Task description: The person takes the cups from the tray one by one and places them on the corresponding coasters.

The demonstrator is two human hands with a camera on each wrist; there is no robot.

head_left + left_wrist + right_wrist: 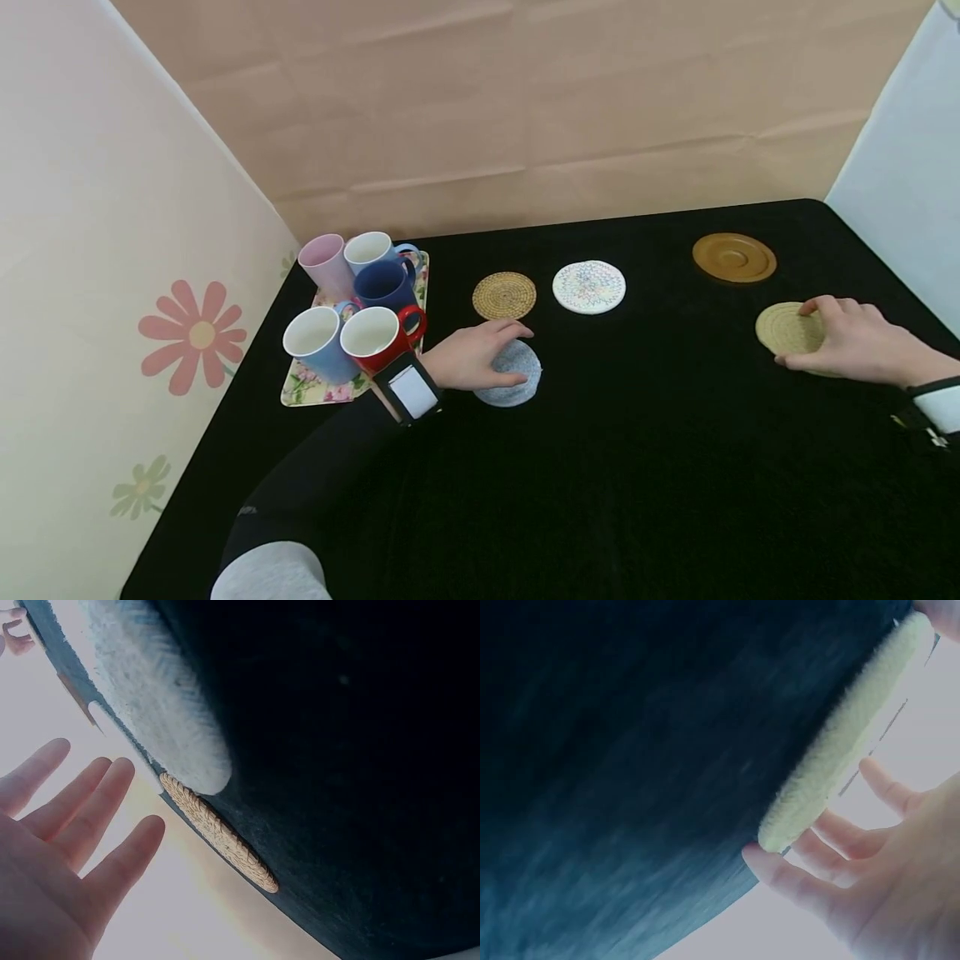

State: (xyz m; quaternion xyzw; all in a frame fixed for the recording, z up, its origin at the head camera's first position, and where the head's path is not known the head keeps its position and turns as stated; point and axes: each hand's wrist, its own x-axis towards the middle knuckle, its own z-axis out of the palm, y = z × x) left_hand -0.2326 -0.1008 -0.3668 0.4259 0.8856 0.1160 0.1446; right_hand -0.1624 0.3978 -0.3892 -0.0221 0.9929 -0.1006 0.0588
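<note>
At the left of the table, my left hand (pixel 476 358) is over a grey-blue round coaster (pixel 521 367), thumb and fingers spread apart. Those fingers look loose in the left wrist view, with the coaster's thick edge (pixel 172 712) beyond them and a gap between. On the right side, my right hand (pixel 862 342) spans a pale yellow woven coaster (pixel 783 329) lying on the table. A fingertip touches one end of this coaster (pixel 840 750) in the right wrist view, and the thumb is at the opposite end. The palm hides part of the coaster.
A floral tray (pixel 307 390) at the left carries several mugs, including a red mug (pixel 378 342). Behind the left hand lie a brown woven coaster (pixel 504 296) and a white patterned coaster (pixel 588 287). A wooden coaster (pixel 735 258) lies at the back right. Walls border the black table (pixel 600 467).
</note>
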